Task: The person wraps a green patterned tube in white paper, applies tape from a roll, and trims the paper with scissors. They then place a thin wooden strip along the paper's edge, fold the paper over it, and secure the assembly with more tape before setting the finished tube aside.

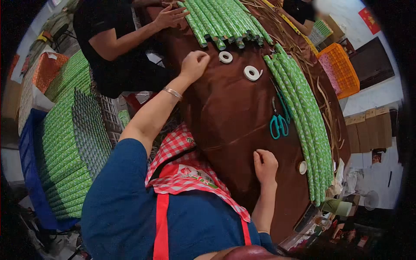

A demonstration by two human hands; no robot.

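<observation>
My left hand (195, 66) is curled closed over the brown-covered table (229, 121), with nothing visible in its fingers. To its right lie two white tape rolls (225, 57), apart from the hand. Loosely closed, my right hand (265, 165) rests near the table's middle, and nothing shows in it. Ahead of that hand are scissors with teal handles (278, 126); a second teal-handled tool (284, 106) lies partly against the long green patterned tubes (299, 112). A small tape roll (303, 167) sits beside those tubes.
More green tubes (225, 21) lie at the far end, near a co-worker's hand (170, 16). Brown strips (323, 95) run along the right edge. A blue crate (32, 173) of stacked green tubes stands left. An orange basket (346, 71) is at right.
</observation>
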